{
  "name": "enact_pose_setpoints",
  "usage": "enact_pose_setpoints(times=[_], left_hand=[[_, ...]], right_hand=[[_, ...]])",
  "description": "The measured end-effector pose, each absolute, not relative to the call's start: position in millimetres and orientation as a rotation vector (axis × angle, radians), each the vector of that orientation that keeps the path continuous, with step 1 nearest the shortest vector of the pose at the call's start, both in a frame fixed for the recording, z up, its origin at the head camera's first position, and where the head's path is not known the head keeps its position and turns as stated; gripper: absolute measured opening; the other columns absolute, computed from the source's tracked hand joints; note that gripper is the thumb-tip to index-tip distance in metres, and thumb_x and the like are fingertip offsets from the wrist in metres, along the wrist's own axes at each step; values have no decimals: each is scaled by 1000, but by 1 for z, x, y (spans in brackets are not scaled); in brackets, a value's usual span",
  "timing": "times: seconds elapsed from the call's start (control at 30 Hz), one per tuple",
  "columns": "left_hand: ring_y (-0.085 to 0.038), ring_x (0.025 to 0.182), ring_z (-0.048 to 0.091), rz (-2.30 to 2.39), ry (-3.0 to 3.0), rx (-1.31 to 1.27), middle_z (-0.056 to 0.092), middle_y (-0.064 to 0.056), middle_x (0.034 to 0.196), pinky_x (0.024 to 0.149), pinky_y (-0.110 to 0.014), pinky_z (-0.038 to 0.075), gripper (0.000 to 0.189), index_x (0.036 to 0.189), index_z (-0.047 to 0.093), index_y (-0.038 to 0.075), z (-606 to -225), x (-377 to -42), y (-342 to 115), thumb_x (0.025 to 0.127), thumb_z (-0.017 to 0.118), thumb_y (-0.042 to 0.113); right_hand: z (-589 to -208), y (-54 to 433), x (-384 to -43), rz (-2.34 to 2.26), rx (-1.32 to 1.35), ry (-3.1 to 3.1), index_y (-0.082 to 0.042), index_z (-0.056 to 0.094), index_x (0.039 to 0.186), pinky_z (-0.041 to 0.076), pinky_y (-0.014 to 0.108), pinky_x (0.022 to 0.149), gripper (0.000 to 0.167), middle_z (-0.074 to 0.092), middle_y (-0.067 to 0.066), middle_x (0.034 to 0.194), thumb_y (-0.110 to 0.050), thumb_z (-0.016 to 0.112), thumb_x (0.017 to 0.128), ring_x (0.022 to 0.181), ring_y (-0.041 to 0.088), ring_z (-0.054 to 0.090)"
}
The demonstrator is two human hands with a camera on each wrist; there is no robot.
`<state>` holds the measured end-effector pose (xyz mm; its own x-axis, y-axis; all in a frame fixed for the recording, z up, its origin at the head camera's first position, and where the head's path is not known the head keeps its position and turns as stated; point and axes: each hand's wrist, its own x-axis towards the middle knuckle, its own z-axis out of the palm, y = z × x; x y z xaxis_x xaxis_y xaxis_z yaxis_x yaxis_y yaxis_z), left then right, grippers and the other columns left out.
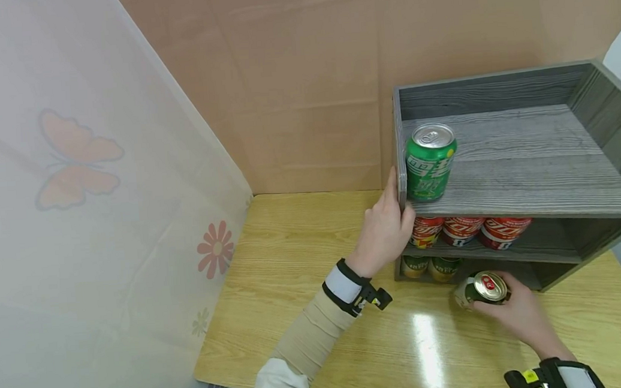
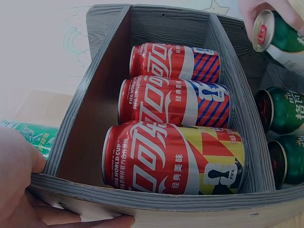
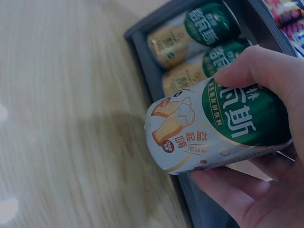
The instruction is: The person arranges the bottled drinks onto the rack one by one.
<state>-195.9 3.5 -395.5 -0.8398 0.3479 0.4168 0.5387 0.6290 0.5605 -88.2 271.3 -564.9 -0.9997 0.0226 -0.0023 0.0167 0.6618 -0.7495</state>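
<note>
My right hand (image 1: 521, 311) grips a green-and-white drink can (image 3: 185, 130), thumb on one side and fingers on the other, just in front of the bottom level of a grey wooden shelf (image 1: 524, 155). The can is tilted and above the table. My left hand (image 1: 380, 234) holds the shelf's left side panel, its thumb at the front edge and its fingers along the outside. Two green-and-gold cans (image 3: 194, 33) stand side by side on the bottom level, at its left. Three red cola cans (image 2: 173, 102) stand in a row on the middle level.
A green soda can (image 1: 428, 164) stands on the top level at the left. Under the shelf is a wooden table (image 1: 302, 236). A brown backdrop (image 1: 281, 88) rises behind, and a pale patterned curtain (image 1: 147, 259) hangs along the left.
</note>
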Motion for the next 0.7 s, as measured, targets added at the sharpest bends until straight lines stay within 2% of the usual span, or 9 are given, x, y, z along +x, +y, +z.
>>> enact_pose_setpoints(times=[0.1,0.27,0.7], left_hand=[[-6,40,43,-1026,-2583,-727,50,-18,148,33,-17,33,69,161,14,0,-396,-196,3,103,49,14],[-5,39,41,-1023,-2588,-732,49,-18,149,33,-17,33,69,162,13,1,-396,-196,3,104,49,14],[-5,38,39,-1019,-2598,-720,50,-18,148,33,-17,32,70,162,13,1,-395,-196,4,103,49,15]], right_hand=[[-564,277,-90,1237,-46,-2842,13,48,132,53,45,71,78,61,34,114,-24,89,78,100,49,62],[-561,282,-93,1216,-57,-2822,14,45,134,49,61,77,77,58,39,115,-22,87,80,102,55,58],[-577,276,-98,1261,-159,-2688,13,40,139,44,65,83,78,52,39,123,-7,85,79,107,56,54]])
